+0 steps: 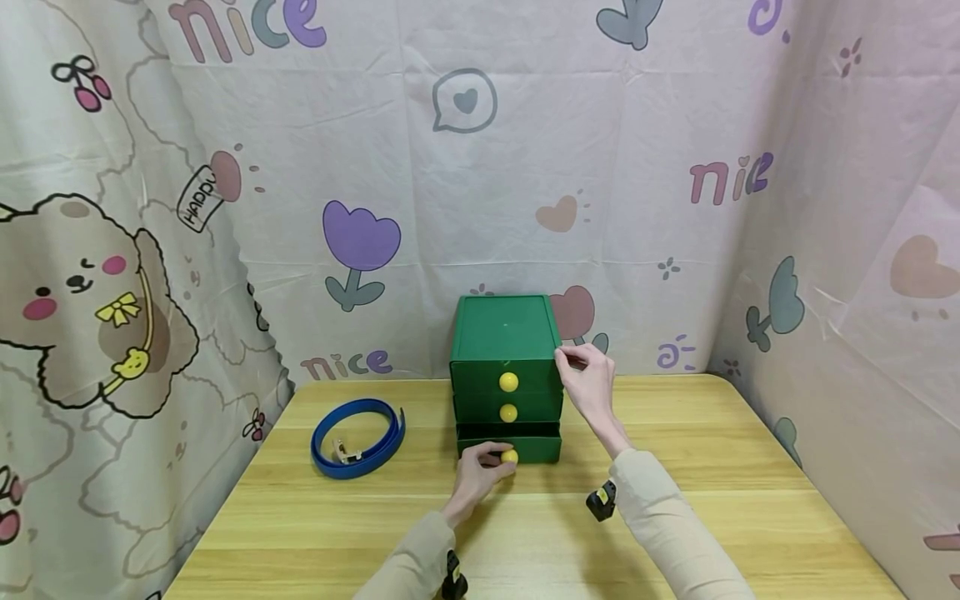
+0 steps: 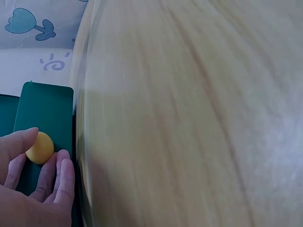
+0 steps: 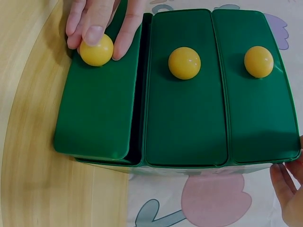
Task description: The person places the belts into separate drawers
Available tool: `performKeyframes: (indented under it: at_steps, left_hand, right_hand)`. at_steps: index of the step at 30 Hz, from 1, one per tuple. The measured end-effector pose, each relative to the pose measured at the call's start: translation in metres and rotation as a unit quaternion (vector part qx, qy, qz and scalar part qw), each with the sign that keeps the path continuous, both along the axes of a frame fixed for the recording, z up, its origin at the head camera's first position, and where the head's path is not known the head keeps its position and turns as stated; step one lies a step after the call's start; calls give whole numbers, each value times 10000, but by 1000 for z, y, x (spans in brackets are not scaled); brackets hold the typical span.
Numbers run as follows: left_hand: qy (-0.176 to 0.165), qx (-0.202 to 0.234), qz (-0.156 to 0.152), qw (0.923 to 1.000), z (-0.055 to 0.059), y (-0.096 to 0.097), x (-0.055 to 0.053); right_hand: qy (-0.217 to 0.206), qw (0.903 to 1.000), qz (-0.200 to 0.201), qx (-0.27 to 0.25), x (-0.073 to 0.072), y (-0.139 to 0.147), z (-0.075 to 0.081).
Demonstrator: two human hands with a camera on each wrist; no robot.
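While the left hand [image 1: 475,477] pinches the yellow knob [image 1: 510,457] between thumb and fingers, the right hand [image 1: 590,385] grips the top right near corner of the green cabinet [image 1: 504,327]. The bottom drawer [image 1: 542,450] stands partly out toward the near side; sliding it looks like the step in hand, whether in or out I cannot tell, and the next move seems to call for a straight stroke against a steadied cabinet. Farther left, a coiled blue belt [image 1: 345,472] lies on the table [image 1: 675,475]
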State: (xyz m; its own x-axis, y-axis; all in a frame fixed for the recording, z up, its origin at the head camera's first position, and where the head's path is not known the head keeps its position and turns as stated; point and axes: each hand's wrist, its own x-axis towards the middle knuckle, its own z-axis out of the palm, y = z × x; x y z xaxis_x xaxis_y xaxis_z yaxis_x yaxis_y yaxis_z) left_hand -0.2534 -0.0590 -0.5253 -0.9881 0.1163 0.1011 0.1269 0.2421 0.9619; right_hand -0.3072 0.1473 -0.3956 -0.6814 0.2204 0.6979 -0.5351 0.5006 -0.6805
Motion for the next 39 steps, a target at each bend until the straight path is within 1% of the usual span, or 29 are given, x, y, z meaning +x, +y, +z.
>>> performKeyframes:
  at_steps: [10,15,25,34,39]
  left_hand:
    - [-57,6,-109,9999,2,-4,4]
    - [-85,101,-213,9997,3,-5,7]
    - [-71,113,-299,9995,3,-8,9]
    - [-63,323,-481,9983,4,-11,10]
    - [-45,210,-534,9983,4,-12,13]
  right_hand:
    - [-57,10000,36,-55,1,0,0]
    - [-124,9999,21,-69,1,1,0]
    - [-142,9999,4,-34,1,0,0]
    - [-109,9999,29,-26,1,0,1]
    - [-138,9999,39,-38,2,0,1]
